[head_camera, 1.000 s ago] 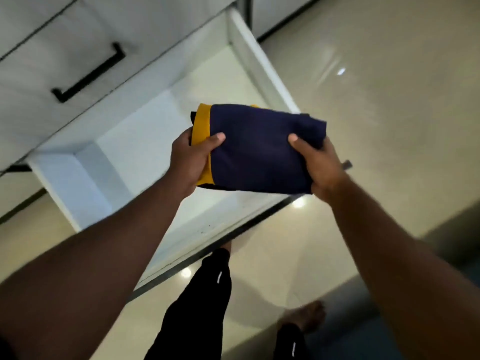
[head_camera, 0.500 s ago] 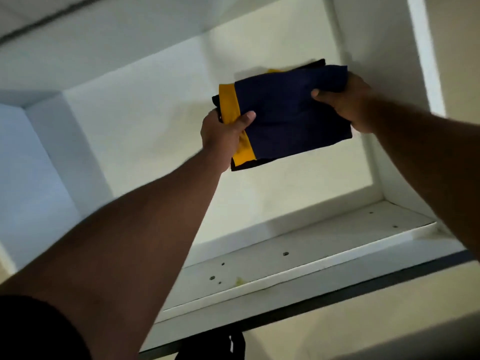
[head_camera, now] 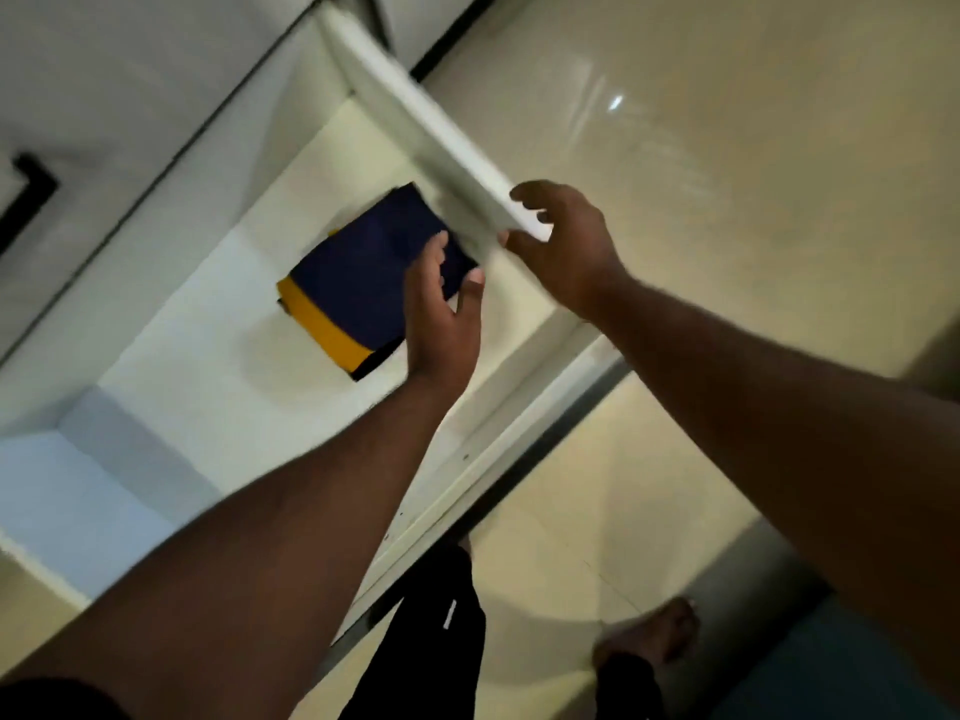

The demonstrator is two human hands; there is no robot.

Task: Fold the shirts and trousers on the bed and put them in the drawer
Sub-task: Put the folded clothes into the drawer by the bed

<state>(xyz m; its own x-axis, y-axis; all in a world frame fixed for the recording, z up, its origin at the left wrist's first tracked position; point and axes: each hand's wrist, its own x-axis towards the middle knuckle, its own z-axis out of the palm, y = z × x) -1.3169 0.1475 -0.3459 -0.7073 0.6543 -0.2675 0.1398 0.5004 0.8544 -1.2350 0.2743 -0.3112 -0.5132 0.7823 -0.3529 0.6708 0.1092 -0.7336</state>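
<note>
**Operator:** Drawer point(head_camera: 218, 407) is standing pulled out, and the folded garment point(head_camera: 363, 283), navy with a yellow band, is lying flat on its floor, near the right side wall. I'm seeing nothing else inside it.

**Observer:** What are the hands holding?

**Operator:** Nothing. My left hand point(head_camera: 441, 324) is hovering above the garment's near edge, fingers loosely spread, thumb apart. The view is blurred, so I cannot tell whether any fingertip is touching the cloth. My right hand point(head_camera: 561, 246) is hanging over the drawer's right wall, fingers relaxed and slightly curled, gripping nothing.

**Observer:** What are you worrying about from here?

**Operator:** Mostly the left hand. If a finger is catching the top layer as I'm lifting away, the fold is going to peel open and I'll be refolding it. The right hand is sitting close to the wall's edge, so a careless pull could be knocking it. I'm also judging the garment is lying close to that wall; shutting the drawer hard could be sliding it and rumpling it.
</note>
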